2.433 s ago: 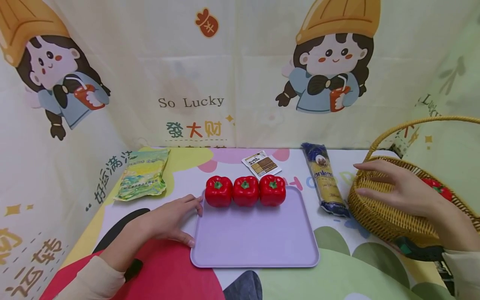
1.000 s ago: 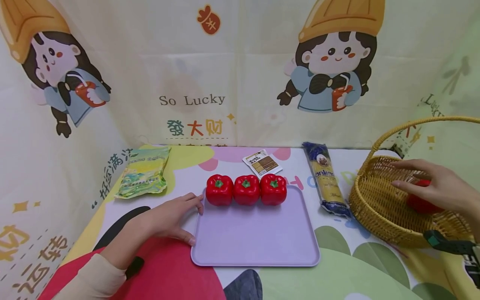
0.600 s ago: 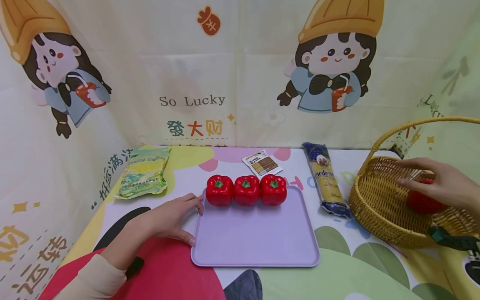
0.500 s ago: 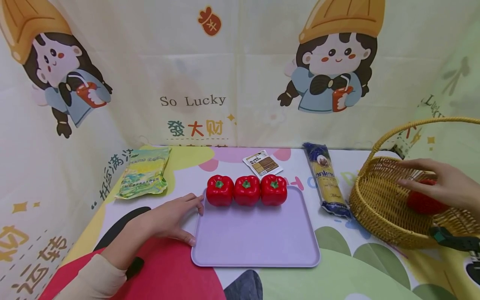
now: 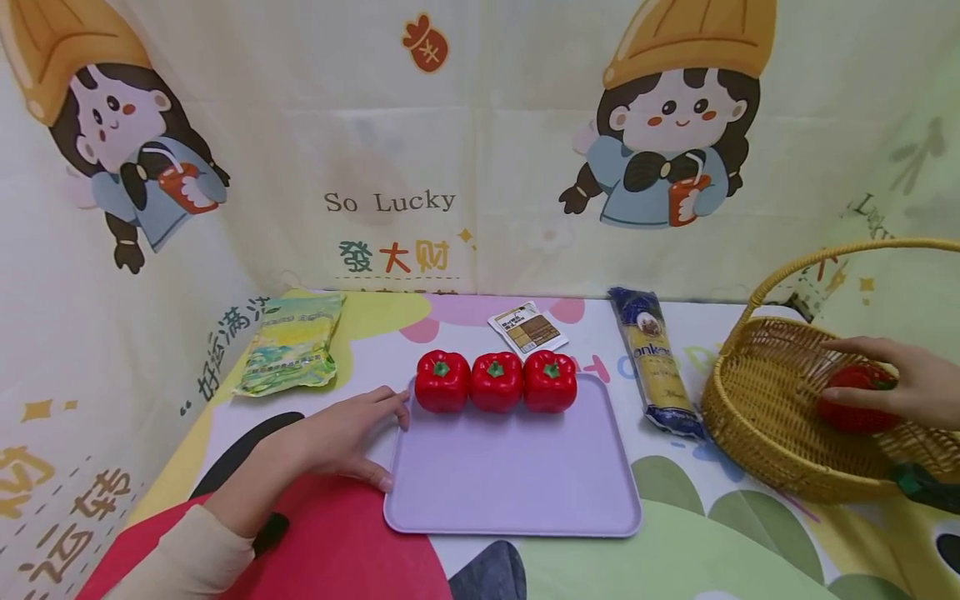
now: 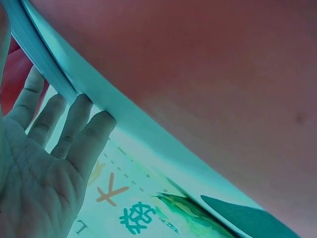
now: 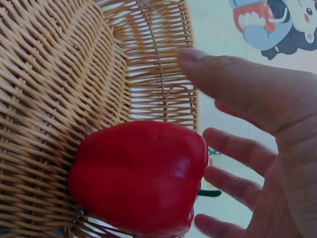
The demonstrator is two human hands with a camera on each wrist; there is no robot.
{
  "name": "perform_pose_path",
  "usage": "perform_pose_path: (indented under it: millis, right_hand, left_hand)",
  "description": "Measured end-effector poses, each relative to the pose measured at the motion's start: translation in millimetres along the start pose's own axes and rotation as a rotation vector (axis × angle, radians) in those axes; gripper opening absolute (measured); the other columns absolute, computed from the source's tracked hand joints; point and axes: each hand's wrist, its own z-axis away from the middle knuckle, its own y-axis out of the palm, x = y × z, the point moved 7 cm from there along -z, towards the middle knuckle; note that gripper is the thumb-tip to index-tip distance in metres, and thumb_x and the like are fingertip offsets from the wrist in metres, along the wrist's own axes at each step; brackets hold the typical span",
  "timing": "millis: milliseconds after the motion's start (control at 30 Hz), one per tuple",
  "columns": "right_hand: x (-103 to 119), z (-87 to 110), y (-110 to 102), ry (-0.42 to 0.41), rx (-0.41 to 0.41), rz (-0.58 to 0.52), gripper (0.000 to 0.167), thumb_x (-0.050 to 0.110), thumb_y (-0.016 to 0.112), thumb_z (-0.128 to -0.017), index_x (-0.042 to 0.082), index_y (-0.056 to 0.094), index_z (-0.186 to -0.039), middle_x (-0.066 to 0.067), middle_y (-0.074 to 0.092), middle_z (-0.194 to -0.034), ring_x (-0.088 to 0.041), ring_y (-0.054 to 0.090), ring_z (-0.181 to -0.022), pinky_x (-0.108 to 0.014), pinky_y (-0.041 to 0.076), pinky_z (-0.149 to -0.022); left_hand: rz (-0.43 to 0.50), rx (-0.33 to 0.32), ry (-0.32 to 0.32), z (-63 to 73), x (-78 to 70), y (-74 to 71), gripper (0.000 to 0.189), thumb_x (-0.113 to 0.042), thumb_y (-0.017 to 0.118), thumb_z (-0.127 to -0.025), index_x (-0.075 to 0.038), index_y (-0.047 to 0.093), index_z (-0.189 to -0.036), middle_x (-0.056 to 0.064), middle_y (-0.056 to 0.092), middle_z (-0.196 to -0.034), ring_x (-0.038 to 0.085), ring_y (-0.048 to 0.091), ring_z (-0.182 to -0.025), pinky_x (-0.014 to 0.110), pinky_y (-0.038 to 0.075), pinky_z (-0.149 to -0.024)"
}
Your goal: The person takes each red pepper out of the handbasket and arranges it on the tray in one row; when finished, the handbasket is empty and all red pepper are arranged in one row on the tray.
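A red bell pepper [image 5: 855, 412] with a green stem lies in the wicker basket [image 5: 750, 442] at the right. My right hand [image 5: 911, 379] reaches in from the right, fingers and thumb spread about the pepper. In the right wrist view the fingertips are right at its stem end, and the thumb stands off it. My left hand [image 5: 337, 437] rests at the left edge of the lilac tray [image 5: 510, 475], its fingertips against the rim. Three more red bell peppers [image 5: 497, 383] sit side by side in a row along the tray's back edge.
A blue and yellow pasta pack [image 5: 652, 358] lies between tray and basket. Behind the peppers is a small white and brown packet [image 5: 528, 327]. A green and yellow bag [image 5: 292, 346] lies at the back left. The basket's tall handle [image 5: 765, 287] arches over it.
My right hand has gone from over the basket's left side to the right and down, round to the pepper inside. My left hand and the tray stay as they were.
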Motion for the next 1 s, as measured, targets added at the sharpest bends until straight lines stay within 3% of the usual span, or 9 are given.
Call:
perform_pose_path:
  millis: [167,367,600,667,800,933,1000]
  right_hand:
    - [-4,2.2,3,0.035,0.061,-0.003,0.081,0.029,0.080,-0.091,-0.014,0.037,-0.145,-0.048,0.032,-0.142,-0.071,0.032,-0.121,-0.078,0.035,-0.088]
    - [-4,4.4,2,0.032,0.092,-0.014,0.077,0.026,0.084,-0.087,-0.015,0.044,-0.138,-0.048,0.040,-0.132,-0.067,0.046,-0.105,-0.065,0.055,-0.071]
    - [-5,4.6,4,-0.006,0.163,0.056,0.075,0.028,0.088,-0.081,-0.015,0.053,-0.132,-0.048,0.056,-0.117,-0.060,0.062,-0.093,-0.055,0.057,-0.065]
    - [-5,4.7,6,-0.018,0.185,0.056,0.077,0.027,0.088,-0.082,-0.015,0.051,-0.134,-0.046,0.059,-0.115,-0.054,0.065,-0.090,-0.046,0.057,-0.063]
    - [-5,7.3,12,-0.025,0.269,-0.040,0.081,0.015,0.088,-0.080,-0.015,0.042,-0.139,-0.047,0.053,-0.122,-0.039,0.068,-0.091,-0.032,0.056,-0.062]
    - [-8,11.7,17,-0.016,0.343,-0.159,0.084,0.005,0.086,-0.077,-0.012,0.036,-0.143,-0.051,0.046,-0.126,-0.034,0.069,-0.094,-0.032,0.060,-0.065]
    - [-8,13.0,19,-0.026,0.341,-0.174,0.084,0.005,0.086,-0.077,-0.011,0.036,-0.143,-0.050,0.046,-0.125,-0.033,0.069,-0.093,-0.033,0.060,-0.065]
  left_hand:
    - [0.001,0.003,-0.017,0.6,2.0,0.5,0.070,-0.064,0.087,-0.068,-0.028,0.057,-0.121,0.007,0.048,-0.152,0.032,0.046,-0.141,0.052,0.047,-0.109]
    - [0.003,-0.003,-0.015,1.7,2.2,0.2,0.070,-0.064,0.087,-0.068,-0.028,0.057,-0.120,0.007,0.047,-0.153,0.032,0.046,-0.141,0.052,0.047,-0.109]
    - [0.003,-0.002,-0.012,1.5,2.5,0.1,0.070,-0.064,0.087,-0.068,-0.028,0.057,-0.120,0.007,0.047,-0.153,0.032,0.046,-0.141,0.053,0.047,-0.109]
    - [-0.003,-0.005,-0.007,1.6,2.4,0.0,0.070,-0.064,0.087,-0.068,-0.028,0.057,-0.120,0.006,0.047,-0.153,0.032,0.046,-0.142,0.053,0.047,-0.109]
    - [-0.009,-0.008,0.003,1.2,2.2,0.1,0.070,-0.064,0.087,-0.068,-0.028,0.057,-0.120,0.006,0.047,-0.153,0.031,0.046,-0.141,0.052,0.047,-0.110]
    - [-0.003,-0.002,0.005,-0.4,0.9,0.1,0.070,-0.064,0.087,-0.069,-0.028,0.057,-0.120,0.005,0.047,-0.153,0.031,0.046,-0.141,0.052,0.047,-0.109]
    - [-0.001,0.001,0.005,-1.5,0.4,0.4,0.070,-0.064,0.087,-0.069,-0.028,0.057,-0.120,0.005,0.047,-0.153,0.031,0.046,-0.141,0.052,0.047,-0.109]
